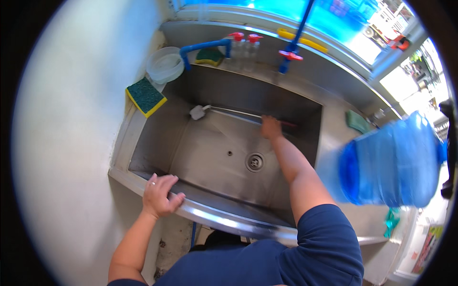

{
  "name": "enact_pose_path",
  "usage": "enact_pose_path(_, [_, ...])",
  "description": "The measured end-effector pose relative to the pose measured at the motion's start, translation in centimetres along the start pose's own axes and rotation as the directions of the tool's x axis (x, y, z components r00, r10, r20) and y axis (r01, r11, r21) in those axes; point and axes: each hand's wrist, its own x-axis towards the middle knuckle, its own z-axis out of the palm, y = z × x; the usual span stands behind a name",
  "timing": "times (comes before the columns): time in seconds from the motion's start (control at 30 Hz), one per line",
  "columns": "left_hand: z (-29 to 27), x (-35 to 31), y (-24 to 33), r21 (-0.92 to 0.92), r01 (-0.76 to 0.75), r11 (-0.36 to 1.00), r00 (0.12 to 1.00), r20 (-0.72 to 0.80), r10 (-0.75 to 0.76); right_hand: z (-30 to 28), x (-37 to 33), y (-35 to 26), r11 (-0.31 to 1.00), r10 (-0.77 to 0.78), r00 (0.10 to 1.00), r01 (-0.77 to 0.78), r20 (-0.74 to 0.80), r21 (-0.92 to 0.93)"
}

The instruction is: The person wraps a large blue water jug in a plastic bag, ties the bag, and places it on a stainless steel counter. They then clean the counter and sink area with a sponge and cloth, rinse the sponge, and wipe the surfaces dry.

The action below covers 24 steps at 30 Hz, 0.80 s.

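My right hand (271,127) reaches into the steel sink (205,157) with its fingers wrapped round the handle of a long, thin bottle brush (234,111). The brush lies along the basin's far side, its white head toward the left and a reddish end showing past my hand on the right. On the front rim at the left rests my left hand (161,194), its fingers apart and nothing in them. A ring is on one finger.
A large blue water jug (391,164) lies on the right counter beside a green cloth (357,121). Along the back stand a blue pipe faucet (205,45), two red-topped pump bottles (237,52) and a clear bowl (164,64). A green-yellow sponge (146,97) sits at the left corner.
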Motion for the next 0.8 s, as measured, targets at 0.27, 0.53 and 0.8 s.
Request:
enact_pose_path(0.27, [-0.3,0.8,-0.6,0.01,0.015,1.0,1.0,0.004,-0.015,8.7,7.2,3.1,0.904,-0.124,0.984,0.06,-0.124,-0.423])
enact_pose_path(0.53, [-0.5,0.4,-0.4,-0.021,0.006,1.0,1.0,0.0,-0.006,-7.7,-0.3,-2.4,0.942,-0.2,0.919,0.085,0.34,0.325])
enact_pose_path(0.8, [-0.4,-0.3,-0.5,-0.051,0.023,0.998,1.0,0.016,-0.023,-14.9,-13.6,-1.7,0.913,-0.177,0.894,0.306,0.412,-0.271])
